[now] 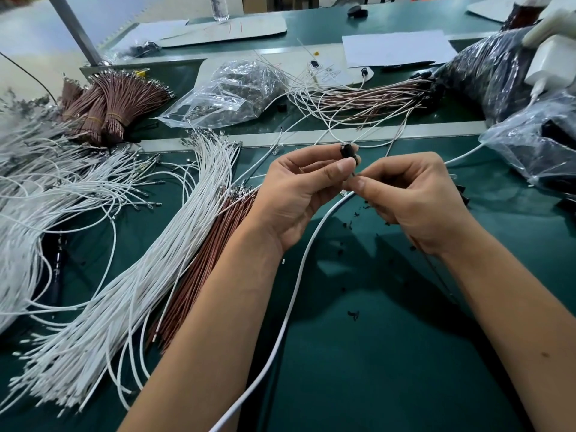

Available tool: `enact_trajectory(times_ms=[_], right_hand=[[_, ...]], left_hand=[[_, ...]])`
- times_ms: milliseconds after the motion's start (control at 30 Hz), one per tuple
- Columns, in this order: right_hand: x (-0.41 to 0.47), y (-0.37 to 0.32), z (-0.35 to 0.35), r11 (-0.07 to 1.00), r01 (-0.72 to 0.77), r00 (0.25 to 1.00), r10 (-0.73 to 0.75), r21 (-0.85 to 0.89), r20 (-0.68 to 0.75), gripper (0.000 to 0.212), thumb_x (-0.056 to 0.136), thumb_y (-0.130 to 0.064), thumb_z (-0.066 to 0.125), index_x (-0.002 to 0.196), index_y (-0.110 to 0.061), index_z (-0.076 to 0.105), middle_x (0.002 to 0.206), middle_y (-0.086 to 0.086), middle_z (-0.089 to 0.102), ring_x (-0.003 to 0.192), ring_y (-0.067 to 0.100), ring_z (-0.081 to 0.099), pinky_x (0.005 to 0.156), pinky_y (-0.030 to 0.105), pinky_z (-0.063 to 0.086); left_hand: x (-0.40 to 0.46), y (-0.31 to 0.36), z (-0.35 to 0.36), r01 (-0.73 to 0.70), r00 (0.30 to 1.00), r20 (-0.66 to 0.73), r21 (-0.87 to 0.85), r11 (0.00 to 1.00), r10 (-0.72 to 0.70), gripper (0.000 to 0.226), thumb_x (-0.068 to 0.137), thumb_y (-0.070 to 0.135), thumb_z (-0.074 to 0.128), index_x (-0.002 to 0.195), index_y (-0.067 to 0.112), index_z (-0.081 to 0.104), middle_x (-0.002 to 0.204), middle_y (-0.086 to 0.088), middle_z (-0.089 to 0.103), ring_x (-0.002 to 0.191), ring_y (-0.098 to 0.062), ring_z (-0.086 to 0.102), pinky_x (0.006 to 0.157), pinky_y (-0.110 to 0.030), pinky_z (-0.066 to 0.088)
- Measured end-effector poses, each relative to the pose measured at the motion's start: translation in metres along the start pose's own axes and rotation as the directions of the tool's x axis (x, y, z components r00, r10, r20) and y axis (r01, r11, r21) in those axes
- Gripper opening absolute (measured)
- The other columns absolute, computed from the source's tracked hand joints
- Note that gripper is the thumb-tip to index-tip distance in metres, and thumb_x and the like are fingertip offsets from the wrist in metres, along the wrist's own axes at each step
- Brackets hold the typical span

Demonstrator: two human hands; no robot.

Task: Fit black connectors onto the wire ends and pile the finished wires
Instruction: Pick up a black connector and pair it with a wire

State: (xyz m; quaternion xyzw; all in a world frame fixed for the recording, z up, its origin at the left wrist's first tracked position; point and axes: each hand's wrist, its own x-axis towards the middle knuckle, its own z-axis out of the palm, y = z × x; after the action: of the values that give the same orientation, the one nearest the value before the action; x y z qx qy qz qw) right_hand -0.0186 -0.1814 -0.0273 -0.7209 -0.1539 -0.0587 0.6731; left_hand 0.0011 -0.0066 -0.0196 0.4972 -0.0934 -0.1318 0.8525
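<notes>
My left hand pinches a small black connector between thumb and fingers, above the green table. Just below the connector, my right hand pinches a thin wire end that points up into it. A thick white cable runs down from between my hands toward the near edge. Loose white wires and brown wires with metal terminals lie to the left. A pile of white and brown wires with black connectors lies at the back right.
Bundled brown wires sit at the back left, beside a clear bag of parts. Dark plastic bags and a clear bag crowd the right side. White paper sheets lie further back. Small black bits dot the mat.
</notes>
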Motion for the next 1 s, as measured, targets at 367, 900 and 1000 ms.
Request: enact_trajectory(times_ms=[367,900,1000], right_hand=[[0.001,0.003,-0.004,1.0,-0.015,0.999,0.014,0.01,0.035,0.011,0.088,-0.012,0.076,0.084,-0.001,0.077,0.05,-0.006,0.045,0.044,0.011,0.03,0.042,0.021,0.022],[0.001,0.011,0.001,0.988,0.128,0.992,-0.128,-0.082,0.001,0.006,0.092,-0.004,0.073,0.092,-0.007,0.077,0.065,-0.006,0.06,0.061,0.007,0.047,0.061,0.017,0.037],[0.004,0.009,0.003,0.974,0.188,0.981,-0.192,-0.127,-0.02,0.008,0.092,-0.003,0.074,0.098,-0.007,0.078,0.08,0.017,0.061,0.072,0.023,0.05,0.066,0.033,0.039]], left_hand=[[-0.001,0.0,-0.001,-0.092,0.995,-0.02,0.075,0.993,0.094,0.02,0.071,0.007,0.075,0.09,0.011,0.079,0.089,-0.005,0.077,0.084,-0.009,0.07,0.08,-0.021,0.052],[0.001,0.0,-0.002,-0.357,0.933,0.117,0.168,0.919,0.341,0.031,0.075,-0.02,0.069,0.089,0.006,0.078,0.089,-0.008,0.077,0.086,-0.017,0.072,0.081,-0.028,0.057],[0.0,0.002,-0.002,-0.39,0.917,0.167,0.17,0.905,0.364,0.028,0.075,-0.02,0.068,0.094,0.0,0.073,0.091,-0.008,0.076,0.089,-0.018,0.072,0.084,-0.029,0.056]])
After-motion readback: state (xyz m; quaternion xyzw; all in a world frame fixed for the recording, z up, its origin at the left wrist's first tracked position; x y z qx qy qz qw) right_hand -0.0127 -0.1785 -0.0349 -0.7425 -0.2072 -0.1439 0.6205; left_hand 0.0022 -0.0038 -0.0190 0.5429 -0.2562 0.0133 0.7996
